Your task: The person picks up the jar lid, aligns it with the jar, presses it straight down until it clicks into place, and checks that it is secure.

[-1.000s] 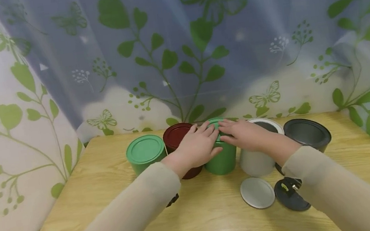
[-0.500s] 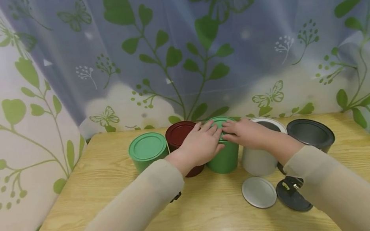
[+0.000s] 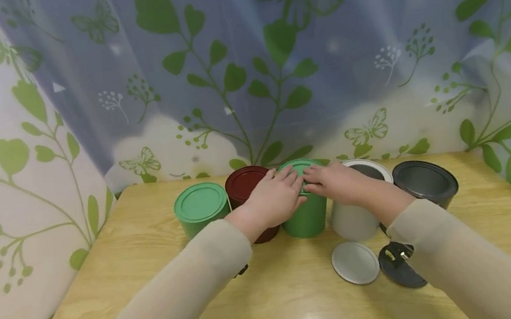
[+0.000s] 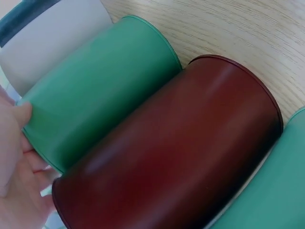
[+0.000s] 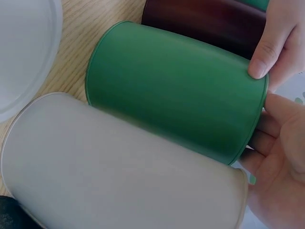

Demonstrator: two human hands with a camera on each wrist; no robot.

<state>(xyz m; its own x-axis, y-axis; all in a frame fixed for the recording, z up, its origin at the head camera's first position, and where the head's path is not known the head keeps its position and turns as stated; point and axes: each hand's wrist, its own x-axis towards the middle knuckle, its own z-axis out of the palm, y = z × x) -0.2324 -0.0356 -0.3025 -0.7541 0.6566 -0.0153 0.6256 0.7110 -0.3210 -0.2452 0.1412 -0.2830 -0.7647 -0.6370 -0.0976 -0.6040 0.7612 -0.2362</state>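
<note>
A green can (image 3: 305, 222) with a green lid stands upright in the middle of a row of cans. Both hands lie on its top, fingers flat and pointing toward each other. My left hand (image 3: 273, 198) comes in over the dark red can (image 3: 243, 182); its thumb (image 4: 21, 114) reaches the green can's upper rim in the left wrist view. From the other side my right hand (image 3: 338, 183) rests on the lid, its wrist above the white can (image 3: 355, 222). The right wrist view shows the green can's side (image 5: 171, 90), with both hands at its lid end.
Another green can (image 3: 201, 203) with a lid is at the row's left end. A black can (image 3: 424, 182), uncovered like the white one, is at the right end. In front lie a silver lid (image 3: 355, 263) and a black lid (image 3: 403, 273). A patterned curtain (image 3: 253, 143) hangs behind the wooden table (image 3: 154, 213).
Both hands stay on the green can's lid with little movement. The head view shifts slightly; the cans and loose lids keep their places.
</note>
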